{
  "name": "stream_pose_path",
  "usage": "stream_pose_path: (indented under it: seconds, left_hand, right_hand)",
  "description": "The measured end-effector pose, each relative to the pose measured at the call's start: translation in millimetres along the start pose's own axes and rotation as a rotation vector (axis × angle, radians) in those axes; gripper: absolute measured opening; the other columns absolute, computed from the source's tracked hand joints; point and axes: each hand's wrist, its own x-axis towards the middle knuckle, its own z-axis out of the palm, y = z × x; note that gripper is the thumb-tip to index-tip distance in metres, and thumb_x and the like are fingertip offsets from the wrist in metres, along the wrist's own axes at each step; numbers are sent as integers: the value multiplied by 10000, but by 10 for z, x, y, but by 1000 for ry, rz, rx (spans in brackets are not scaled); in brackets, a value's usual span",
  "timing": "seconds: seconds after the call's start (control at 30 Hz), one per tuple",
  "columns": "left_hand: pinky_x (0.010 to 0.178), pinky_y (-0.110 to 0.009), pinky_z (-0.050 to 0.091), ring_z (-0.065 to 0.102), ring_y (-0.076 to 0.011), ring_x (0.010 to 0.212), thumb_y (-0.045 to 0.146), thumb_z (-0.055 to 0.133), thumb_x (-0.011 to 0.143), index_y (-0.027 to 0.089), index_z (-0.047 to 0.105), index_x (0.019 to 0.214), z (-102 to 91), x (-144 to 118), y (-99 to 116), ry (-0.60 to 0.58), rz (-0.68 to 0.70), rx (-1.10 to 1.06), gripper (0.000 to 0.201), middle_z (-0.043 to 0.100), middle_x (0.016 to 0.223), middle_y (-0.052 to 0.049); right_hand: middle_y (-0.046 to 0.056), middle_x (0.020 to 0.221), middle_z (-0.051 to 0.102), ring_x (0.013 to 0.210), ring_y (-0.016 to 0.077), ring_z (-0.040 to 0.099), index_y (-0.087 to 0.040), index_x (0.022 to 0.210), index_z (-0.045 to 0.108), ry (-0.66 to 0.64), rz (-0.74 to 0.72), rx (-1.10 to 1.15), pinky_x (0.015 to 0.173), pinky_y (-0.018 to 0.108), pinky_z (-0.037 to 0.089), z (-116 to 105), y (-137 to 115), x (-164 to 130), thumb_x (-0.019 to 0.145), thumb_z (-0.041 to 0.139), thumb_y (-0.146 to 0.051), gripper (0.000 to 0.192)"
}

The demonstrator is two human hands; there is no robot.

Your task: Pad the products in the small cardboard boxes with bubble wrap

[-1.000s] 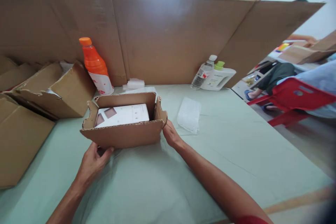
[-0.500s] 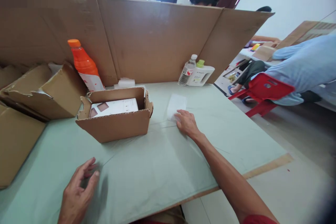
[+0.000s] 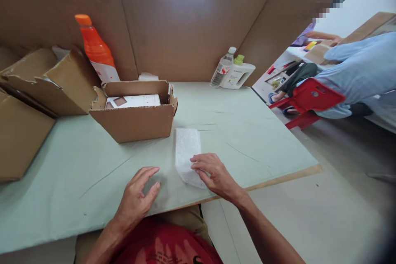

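Bubble-wrap pouch (image 3: 187,154) lay flat on the pale green table cover (image 3: 247,132), just in front of the right-hand corner of the open cardboard box (image 3: 136,111); all positions below are taken from that box.

Head view, the only one available:
- Pouch long axis ran away from me toward the box, its far end close to the box's front wall but apart from it, its near end close to the table's front edge (image 3: 278,179).
- My right hand (image 3: 216,173) rested on the near right part of the pouch, palm down, fingers spread flat and pressing on it, not closed around it. Fingertips pointed left across the short axis.
- My left hand (image 3: 137,196) sat on the cover to the left of the pouch, near it but not touching, fingers loosely apart and curved, holding nothing.
- Right hand was therefore the one in contact; left was the nearer free hand, on the pouch's long left side.
- Inside the box lay a white carton (image 3: 133,101), flat, with room above it.
- Behind the box stood an orange bottle (image 3: 95,51) against the cardboard screen (image 3: 185,24); to the right of the box, well apart, a clear water bottle (image 3: 222,68) and a white jug (image 3: 238,76). To the left, a torn carton (image 3: 52,84).
- Bare cover lay right of the box and pouch; judged ample room there. The near edge was the tight side.
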Motion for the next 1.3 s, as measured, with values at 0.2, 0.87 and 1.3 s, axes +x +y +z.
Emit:
stream_pose_path:
  seconds: [0.2, 0.87, 1.3]
  left_hand:
    - [919, -393, 579, 669, -240, 1070, 219, 623, 873, 161, 659, 1187, 245, 98, 150, -73, 217, 34, 321, 710, 1166, -123]
    - [817, -302, 552, 696, -200, 948, 260, 571, 888, 197, 728, 950, 165, -24, -14, 122, -212, -263, 180, 739, 1034, -68]
    - [866, -350, 532, 690, -225, 938, 396, 526, 889, 142, 708, 1090, -280, -1, -330, 114, -428, -300, 372, 758, 1029, -78]
  right_hand:
    - [114, 1280, 695, 1154, 267, 651, -217, 1185, 652, -16, 13, -81, 945, 458, 515, 192, -132, -181, 869, 576, -85, 351]
    - [111, 1340, 653, 1248, 255, 610, -267, 1282, 606, 319, 49, 14, 1041, 458, 502, 216, -326, 31, 936, 622, -183, 356]
    - [93, 1010, 741, 1012, 294, 646, -178, 1288, 616, -27, 251, -177, 904, 481, 486, 583, 189, 283, 882, 598, -224, 408]
